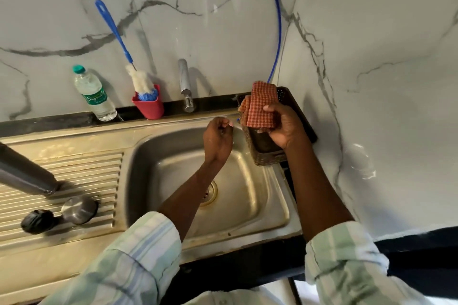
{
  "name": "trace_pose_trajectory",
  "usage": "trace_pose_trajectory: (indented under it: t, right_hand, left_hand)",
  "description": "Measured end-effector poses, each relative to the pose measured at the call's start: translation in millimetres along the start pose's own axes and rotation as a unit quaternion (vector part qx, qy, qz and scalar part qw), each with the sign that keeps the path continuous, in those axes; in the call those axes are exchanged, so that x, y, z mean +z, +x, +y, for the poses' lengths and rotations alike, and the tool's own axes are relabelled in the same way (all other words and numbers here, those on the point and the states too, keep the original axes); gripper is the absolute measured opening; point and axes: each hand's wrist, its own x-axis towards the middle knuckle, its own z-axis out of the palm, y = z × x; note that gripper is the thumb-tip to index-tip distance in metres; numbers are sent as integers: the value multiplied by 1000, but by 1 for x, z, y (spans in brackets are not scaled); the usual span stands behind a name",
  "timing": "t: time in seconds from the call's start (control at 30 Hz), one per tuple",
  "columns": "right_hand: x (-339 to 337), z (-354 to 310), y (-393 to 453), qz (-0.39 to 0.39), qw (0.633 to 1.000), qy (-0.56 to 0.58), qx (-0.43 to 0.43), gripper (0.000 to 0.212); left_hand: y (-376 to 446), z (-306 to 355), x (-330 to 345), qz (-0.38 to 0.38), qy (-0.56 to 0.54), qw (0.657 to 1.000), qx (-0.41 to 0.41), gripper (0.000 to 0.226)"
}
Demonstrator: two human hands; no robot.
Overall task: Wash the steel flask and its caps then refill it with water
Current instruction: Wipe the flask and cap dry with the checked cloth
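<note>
The steel flask [23,172] stands on the ribbed drainboard at the far left, its top out of frame. In front of it sit a steel cap [78,210] and a black cap [37,221]. My right hand [282,125] grips a folded red checked cloth [260,106] above a dark basket [266,153] at the sink's right rim. My left hand [218,140] hovers over the sink basin [173,156] with fingers curled, holding nothing that I can see.
A tap [186,85] stands behind the sink. A red cup [148,105] holds a blue-handled bottle brush [119,42]. A plastic water bottle [95,94] stands at the back left. A blue hose [276,20] runs down the marble wall.
</note>
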Motion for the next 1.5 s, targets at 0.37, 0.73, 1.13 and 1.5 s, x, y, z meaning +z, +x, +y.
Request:
trace_pose_trajectory:
  t: [0.37,0.73,1.13,1.5]
  right_hand:
    - [151,130,-25,-85,992,-75,51,32]
    - [300,252,-53,-107,979,-107,139,40]
    - [330,261,-60,-86,988,-66,113,22]
    - [271,172,-59,-89,995,32,-41,17]
  left_hand:
    - [-34,-36,-175,230,30,972,-22,8]
    - [-57,-81,-376,486,49,873,-10,61]
    - [-6,-117,-446,187,18,973,-131,74]
    - [33,-23,-340,-9,-334,932,-141,75]
